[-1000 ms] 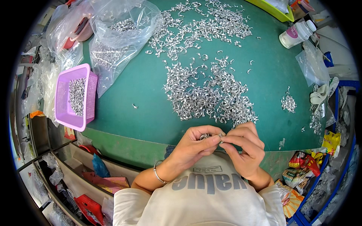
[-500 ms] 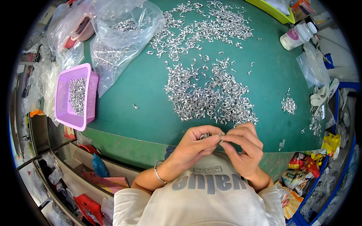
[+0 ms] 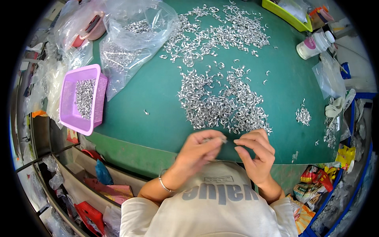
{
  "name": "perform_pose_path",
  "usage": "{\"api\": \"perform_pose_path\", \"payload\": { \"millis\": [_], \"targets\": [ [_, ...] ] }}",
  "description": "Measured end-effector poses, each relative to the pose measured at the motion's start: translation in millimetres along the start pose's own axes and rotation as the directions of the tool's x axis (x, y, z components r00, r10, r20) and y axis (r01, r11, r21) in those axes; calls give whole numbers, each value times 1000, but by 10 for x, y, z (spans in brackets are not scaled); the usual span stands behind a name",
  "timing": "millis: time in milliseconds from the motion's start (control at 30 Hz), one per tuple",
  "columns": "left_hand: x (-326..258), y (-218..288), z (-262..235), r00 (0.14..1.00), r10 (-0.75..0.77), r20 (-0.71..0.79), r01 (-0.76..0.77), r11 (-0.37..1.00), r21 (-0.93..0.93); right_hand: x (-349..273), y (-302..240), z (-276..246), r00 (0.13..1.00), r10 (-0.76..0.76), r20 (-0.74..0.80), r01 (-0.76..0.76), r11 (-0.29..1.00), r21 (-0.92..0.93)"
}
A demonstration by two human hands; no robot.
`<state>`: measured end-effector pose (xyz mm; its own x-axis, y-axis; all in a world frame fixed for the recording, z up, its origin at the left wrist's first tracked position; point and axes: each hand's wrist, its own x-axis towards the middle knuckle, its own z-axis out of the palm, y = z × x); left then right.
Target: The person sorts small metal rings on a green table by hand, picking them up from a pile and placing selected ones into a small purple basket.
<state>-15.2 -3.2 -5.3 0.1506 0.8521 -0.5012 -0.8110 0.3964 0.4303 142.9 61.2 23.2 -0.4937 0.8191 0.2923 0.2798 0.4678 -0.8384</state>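
Observation:
My left hand (image 3: 198,151) is closed and smeared by motion at the table's near edge. A few small curved silver metal pieces (image 3: 223,139) show at its fingertips. Just to its right, my right hand (image 3: 258,156) has thumb and forefinger parted, and I see nothing between them. Beyond both hands spreads a dense heap of the same curved metal pieces (image 3: 221,103) on the green table (image 3: 150,134). A looser scatter of metal pieces (image 3: 215,33) lies farther back.
At left stands a purple basket (image 3: 103,93) partly filled with metal pieces; a clear plastic bag (image 3: 122,75) with more lies behind it. On the right are a small pile (image 3: 303,115), a white bottle (image 3: 315,45) and a lime-green tray (image 3: 290,16).
My hands, which met at the fingertips, have come apart. The left has shifted a little to the left, and the right hand's thumb and forefinger have parted.

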Motion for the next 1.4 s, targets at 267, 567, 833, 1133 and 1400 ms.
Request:
{"api": "perform_pose_path", "payload": {
  "millis": [267,567,833,1133,1400],
  "targets": [
    [-328,704,-734,781,487,-392,-464,872,157,2,131,89,990,102,102,-95,993,-71],
    [-297,1207,-1072,403,803,-440,-904,425,-53,83,273,97,987,125,103,-107,981,-164],
    [-49,275,-404,894,327,-305,-314,945,91,356,491,210,995,67,73,-46,963,-264],
    [-1,2,-303,960,207,-190,-176,970,169,634,613,576,974,-54,219,143,900,-411],
    [49,-33,-284,969,172,-180,-138,973,184,677,674,578,936,-217,276,333,800,-499]
  ]
}}
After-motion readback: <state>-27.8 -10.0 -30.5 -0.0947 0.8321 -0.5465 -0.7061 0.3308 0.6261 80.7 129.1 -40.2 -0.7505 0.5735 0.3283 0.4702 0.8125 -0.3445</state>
